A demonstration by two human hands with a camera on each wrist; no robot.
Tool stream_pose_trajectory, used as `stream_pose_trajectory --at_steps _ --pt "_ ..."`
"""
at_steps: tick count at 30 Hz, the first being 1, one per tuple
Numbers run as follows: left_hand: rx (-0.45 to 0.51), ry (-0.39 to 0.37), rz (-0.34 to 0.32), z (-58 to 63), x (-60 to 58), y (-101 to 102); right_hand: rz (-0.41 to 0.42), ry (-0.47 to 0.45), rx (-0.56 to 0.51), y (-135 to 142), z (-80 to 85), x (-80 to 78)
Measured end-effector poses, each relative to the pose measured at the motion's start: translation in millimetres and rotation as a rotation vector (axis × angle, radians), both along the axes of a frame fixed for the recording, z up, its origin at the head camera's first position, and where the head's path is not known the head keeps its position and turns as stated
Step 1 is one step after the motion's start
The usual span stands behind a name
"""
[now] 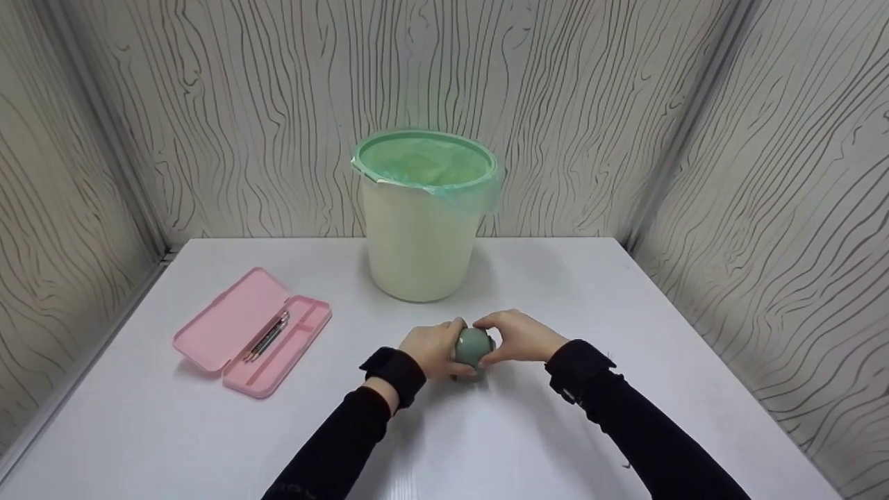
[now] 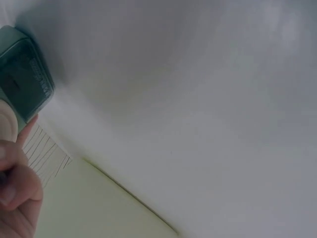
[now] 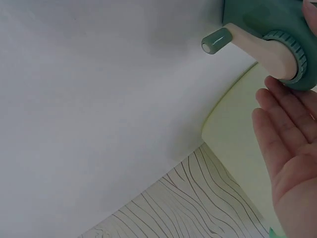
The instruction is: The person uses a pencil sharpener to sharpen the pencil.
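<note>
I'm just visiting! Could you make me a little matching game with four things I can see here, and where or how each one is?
Things
1. green sharpener
2. pencil case
3. pencils
4. bin

Place, colour or state
A. lying inside another listed thing
B. pale, lined with a thin green bag
C. between the left hand and the right hand
D. pink and lying open

Pairs: 1-C, 2-D, 3-A, 4-B

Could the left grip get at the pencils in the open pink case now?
Probably not without letting go first: the left grip holds the green sharpener. Otherwise the way looks free, since the pink case lies open on that side with the pencils exposed.
</note>
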State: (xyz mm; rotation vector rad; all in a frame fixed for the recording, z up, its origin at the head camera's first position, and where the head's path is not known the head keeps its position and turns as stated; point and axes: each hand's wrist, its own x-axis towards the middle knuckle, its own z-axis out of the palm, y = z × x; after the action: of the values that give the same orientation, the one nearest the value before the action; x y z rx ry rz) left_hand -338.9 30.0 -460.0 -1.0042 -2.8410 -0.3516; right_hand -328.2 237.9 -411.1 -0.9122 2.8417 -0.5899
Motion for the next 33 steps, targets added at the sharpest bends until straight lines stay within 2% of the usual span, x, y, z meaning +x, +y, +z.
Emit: stream_pose_trajectory --at_steps 6,12,20,25,33 --pt "0.035 -0.025 0.003 -1.8 0.1 -0.8 0.029 0.019 0.047 -7.2 6.4 -0.5" --pt "0.068 -0.069 0.03 -0.4 3.2 -2.3 0.049 0.042 0.058 -9.3 5.8 -1.7" --pt "0.113 -0.102 0.026 1.9 5.3 -20.7 0.036 0.027 0.064 -10.2 4.4 -3.9" --pt "0.173 -0.09 0.034 0.6 3.6 -39.1 0.009 0.003 0.066 -9.7 4.2 -3.5" --pt "0.326 -0.008 -0.001 -3.6 3.1 -59.3 -0.004 -0.008 0.056 -8.8 4.1 -2.9"
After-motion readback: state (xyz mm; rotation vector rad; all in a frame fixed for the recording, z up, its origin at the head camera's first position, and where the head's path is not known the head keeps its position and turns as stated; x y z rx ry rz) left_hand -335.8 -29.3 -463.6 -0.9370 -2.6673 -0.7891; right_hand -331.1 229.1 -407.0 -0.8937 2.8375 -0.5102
